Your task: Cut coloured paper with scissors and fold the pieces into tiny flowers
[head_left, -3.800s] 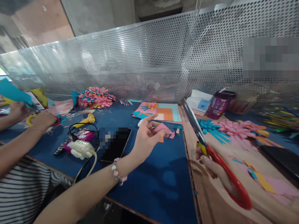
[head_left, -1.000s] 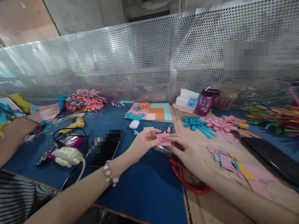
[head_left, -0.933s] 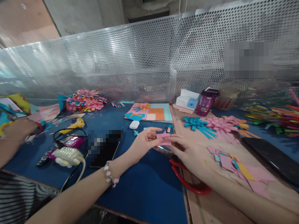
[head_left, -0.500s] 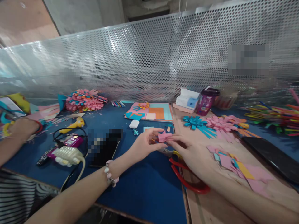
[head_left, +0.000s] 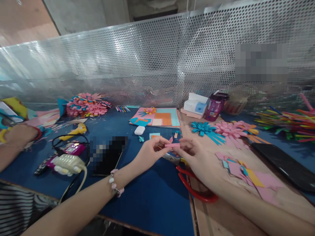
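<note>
Between my two hands is a small folded piece of pink paper point(head_left: 173, 145), pinched at both ends over the middle of the table. My left hand point(head_left: 154, 149), with a beaded bracelet at its wrist, closes thumb and fingers on the left end. On the other end, my right hand point(head_left: 197, 155) has its thumb underneath and fingers curled on top. Scissors with red handles point(head_left: 197, 193) lie partly hidden below my right hand. Just beyond my fingers are a light blue and orange paper square point(head_left: 155, 135) and a white earbud case point(head_left: 139, 130).
Blue, pink and orange paper flowers point(head_left: 230, 129) lie on the right board near paper scraps point(head_left: 246, 172) and a black phone point(head_left: 286, 165). A purple cup point(head_left: 216, 106) stands behind. Leftward are another phone point(head_left: 112, 155), a yellow glue gun point(head_left: 77, 131), cables and another person's hand point(head_left: 22, 136).
The pink paper, which had a raised point between my fingers, now looks like a flatter, narrow strip. My right fingers have curled in more around its end.
</note>
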The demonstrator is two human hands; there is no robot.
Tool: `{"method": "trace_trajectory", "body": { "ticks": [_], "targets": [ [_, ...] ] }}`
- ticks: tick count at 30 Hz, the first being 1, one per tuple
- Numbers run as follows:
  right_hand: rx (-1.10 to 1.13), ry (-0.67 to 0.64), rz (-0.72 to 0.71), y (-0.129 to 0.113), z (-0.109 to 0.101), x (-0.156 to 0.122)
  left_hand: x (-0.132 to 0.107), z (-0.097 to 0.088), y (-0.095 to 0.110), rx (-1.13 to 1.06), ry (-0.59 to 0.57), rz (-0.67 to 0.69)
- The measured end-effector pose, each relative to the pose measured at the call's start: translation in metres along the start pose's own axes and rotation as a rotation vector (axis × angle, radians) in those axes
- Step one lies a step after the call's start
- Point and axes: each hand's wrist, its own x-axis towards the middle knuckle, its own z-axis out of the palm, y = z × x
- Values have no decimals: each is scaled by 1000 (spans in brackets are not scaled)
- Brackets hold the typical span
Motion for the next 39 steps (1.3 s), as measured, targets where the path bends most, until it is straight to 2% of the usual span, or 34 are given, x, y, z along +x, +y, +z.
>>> {"method": "trace_trajectory", "body": {
  "ticks": [5, 24, 32, 39],
  "targets": [
    [-21, -45, -5, 0, -1, 1, 0, 0, 1, -6, 4, 0],
    [-130, -1, 65, -19, -1, -2, -1, 0, 7, -75, -17, -13],
    [-78, -26, 37, -11, -1, 0, 0, 1, 8, -51, 1, -23],
    [-107, -3, 52, -15, -1, -1, -1, 0, 7, -38, 6, -7]
  ]
}}
